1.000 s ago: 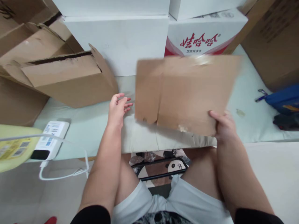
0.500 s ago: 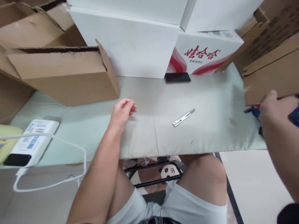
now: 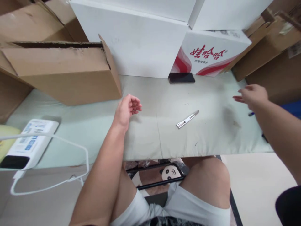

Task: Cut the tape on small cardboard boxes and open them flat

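My left hand (image 3: 127, 108) rests on the pale green mat (image 3: 164, 103), fingers loosely curled, holding nothing. Over the mat's right side my right hand (image 3: 251, 95) hovers empty, its fingers spread. A small silver utility knife (image 3: 187, 119) lies on the mat between the two hands, nearer the right one. A black phone (image 3: 181, 78) lies flat at the back, against the white and red printed carton (image 3: 209, 53). Brown cardboard boxes (image 3: 270, 50) stand just beyond my right hand.
A large open brown carton (image 3: 61, 72) lies on its side at the left. White boxes (image 3: 138, 37) are stacked along the back. A white power bank (image 3: 28, 142) with a white cable (image 3: 58, 185) sits at the left front edge. Something blue (image 3: 291, 108) lies at far right.
My right hand carried a flat piece of cardboard away to the right and let it go; the hand is now empty. The knife and phone came into sight. My left hand barely moved.
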Motion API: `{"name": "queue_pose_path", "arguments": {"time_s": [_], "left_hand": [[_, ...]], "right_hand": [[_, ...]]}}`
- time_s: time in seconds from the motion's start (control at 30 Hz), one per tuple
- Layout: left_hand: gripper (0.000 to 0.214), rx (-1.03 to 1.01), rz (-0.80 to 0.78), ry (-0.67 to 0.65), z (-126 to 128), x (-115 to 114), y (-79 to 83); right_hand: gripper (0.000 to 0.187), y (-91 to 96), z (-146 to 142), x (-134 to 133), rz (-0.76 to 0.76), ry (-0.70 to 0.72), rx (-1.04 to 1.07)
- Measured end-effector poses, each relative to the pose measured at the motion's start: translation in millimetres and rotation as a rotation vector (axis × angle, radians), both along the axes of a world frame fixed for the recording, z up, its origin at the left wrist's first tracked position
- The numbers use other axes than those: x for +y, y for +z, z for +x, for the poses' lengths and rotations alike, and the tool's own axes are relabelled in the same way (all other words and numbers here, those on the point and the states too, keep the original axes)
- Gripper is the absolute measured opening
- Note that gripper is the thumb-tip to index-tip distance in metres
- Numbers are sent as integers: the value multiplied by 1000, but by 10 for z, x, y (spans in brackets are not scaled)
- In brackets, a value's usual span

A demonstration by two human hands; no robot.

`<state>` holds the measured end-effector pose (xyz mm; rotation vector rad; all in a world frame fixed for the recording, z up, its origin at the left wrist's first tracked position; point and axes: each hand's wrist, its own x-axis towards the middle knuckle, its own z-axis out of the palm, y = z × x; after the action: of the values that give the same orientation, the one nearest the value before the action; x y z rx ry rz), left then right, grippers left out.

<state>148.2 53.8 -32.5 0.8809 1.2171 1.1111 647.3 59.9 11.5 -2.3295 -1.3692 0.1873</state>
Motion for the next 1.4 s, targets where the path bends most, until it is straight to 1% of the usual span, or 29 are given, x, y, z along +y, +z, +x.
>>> {"name": "queue_pose_path", "arguments": {"time_s": [0.03,0.1,0.13,0.2,0.27,0.37,0.43,0.47,0.5,0.53,0.6,0.67,0.73,0.77,0.8,0.83,0.87,0.93,0.97,1.0,1.03,1.07,1.1,1.13,1.17,1.2,1.23,1.3,1.4], "left_hand": [[39,-15,8,5,-12,-8,9],[38,-46,35,28,-43,-36,40],[38,-59,57,48,-65,-54,61],[35,-76,119,101,-130,-93,107],[31,-90,184,160,-224,-130,150],[25,-130,220,251,-409,-171,183],[24,-155,215,311,-540,-187,185],[24,-166,216,341,-601,-191,183],[24,-177,222,369,-658,-193,181],[25,-187,231,395,-708,-193,181],[26,-207,259,439,-785,-188,184],[26,-222,292,480,-835,-182,192],[25,-229,325,520,-872,-179,211],[24,-229,344,543,-894,-181,226],[23,-227,364,572,-924,-186,247],[22,-227,390,614,-963,-194,273],[21,-232,418,679,-1015,-205,303],[23,-259,462,871,-1148,-232,368],[24,-279,467,968,-1221,-248,399],[26,-296,461,1047,-1290,-264,425],[26,-307,447,1082,-1347,-280,446],[25,-309,437,1067,-1388,-296,462],[23,-305,438,1013,-1406,-311,473],[20,-301,456,924,-1401,-324,481],[16,-294,491,819,-1374,-337,485],[14,-285,537,711,-1331,-348,486],[17,-272,590,600,-1276,-357,486],[29,-224,683,399,-1160,-367,480],[37,-79,726,118,-1025,-364,472]], "right_hand": [[53,17,-128,-58,-29,-4,46],[43,108,-418,-129,-84,36,105],[35,175,-584,-139,-99,82,106],[20,328,-970,-111,-98,226,56],[11,474,-1436,-41,-61,427,-28],[11,631,-2257,83,10,721,-114],[17,697,-2844,166,72,929,-147],[22,725,-3136,210,156,1084,-200],[26,754,-3423,256,217,1202,-243],[29,784,-3700,306,265,1283,-276],[37,848,-4203,411,259,1305,-332],[46,902,-4607,520,188,1255,-399],[54,927,-4881,622,107,1190,-479],[59,927,-4965,663,65,1164,-516],[64,921,-5013,693,28,1144,-548],[63,911,-5026,707,-1,1133,-573],[56,901,-5006,703,-19,1129,-594],[29,889,-4875,624,-13,1146,-635],[15,888,-4768,548,18,1171,-656],[8,890,-4640,449,58,1197,-680],[11,892,-4496,330,119,1240,-700],[19,892,-4341,195,205,1275,-716],[26,888,-4183,50,283,1310,-730],[28,878,-4028,-99,353,1330,-734],[28,860,-3882,-246,384,1354,-732],[29,835,-3750,-385,387,1375,-730],[31,803,-3633,-512,380,1383,-722],[36,727,-3452,-719,351,1379,-689],[39,632,-3286,-925,323,1341,-602]]}}
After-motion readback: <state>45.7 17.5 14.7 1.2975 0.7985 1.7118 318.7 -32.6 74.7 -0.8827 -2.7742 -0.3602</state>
